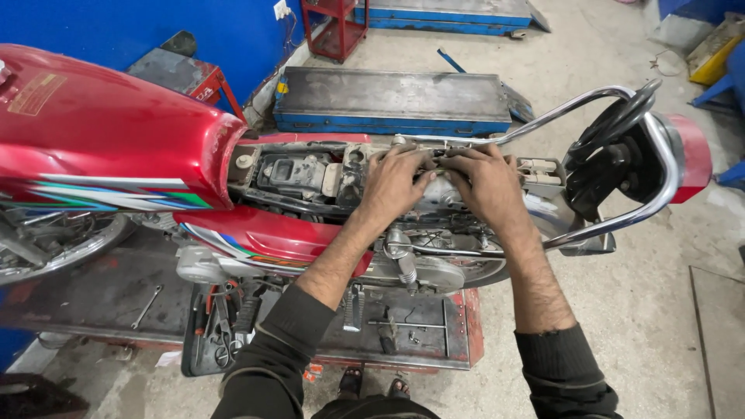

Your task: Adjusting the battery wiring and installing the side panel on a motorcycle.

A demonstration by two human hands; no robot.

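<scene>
A red motorcycle (109,124) with its seat off lies across a metal lift platform (93,295). Both my hands rest on the exposed frame behind the red fuel tank. My left hand (396,182) presses its fingers down on small parts at the frame's top rail. My right hand (485,178) sits right beside it, fingers curled over the same spot, fingertips almost touching the left. What the fingers pinch is hidden under them. A battery compartment (291,174) lies just left of my left hand. A chrome grab rail (621,167) loops around the tail to the right.
A tray of pliers and other hand tools (221,326) lies on the platform near my left elbow, with a loose wrench (147,306) farther left. A blue lift table (392,101) stands behind the bike, a red rack (335,27) beyond it. Bare concrete floor (660,310) spreads on the right.
</scene>
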